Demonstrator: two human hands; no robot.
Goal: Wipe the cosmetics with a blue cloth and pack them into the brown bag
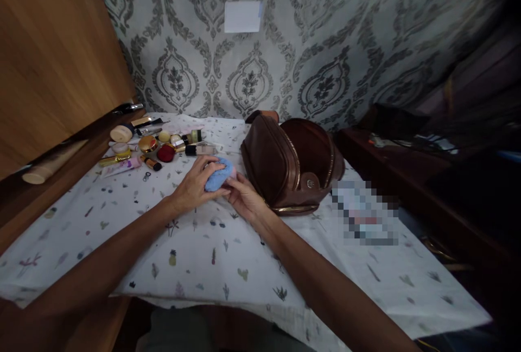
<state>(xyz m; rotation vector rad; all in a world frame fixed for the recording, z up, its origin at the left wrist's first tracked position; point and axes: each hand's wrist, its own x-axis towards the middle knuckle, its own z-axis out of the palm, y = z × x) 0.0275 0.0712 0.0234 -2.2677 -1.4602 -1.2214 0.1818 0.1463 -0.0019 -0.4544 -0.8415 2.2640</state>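
My left hand (195,184) is closed on a fluffy light-blue cloth (220,175) above the table. The cloth lies against a small pinkish item (233,173), mostly hidden, so its kind does not show. My right hand (245,198) has its fingers closed round the lower part of that item, touching the left hand. Just right of my hands stands a brown leather bag (268,159), its zipped top open and its inside dark. Left of my hands lies a group of cosmetics, among them a gold-lidded jar (148,144), a dark red round container (166,152) and a pink tube (122,166).
A patterned white tablecloth (195,265) covers the table. At the left rises a wooden cabinet (61,64), with a beige tube (52,163) on its ledge. A blurred-out flat item (364,213) lies right of the bag. Behind is a papered wall (252,69).
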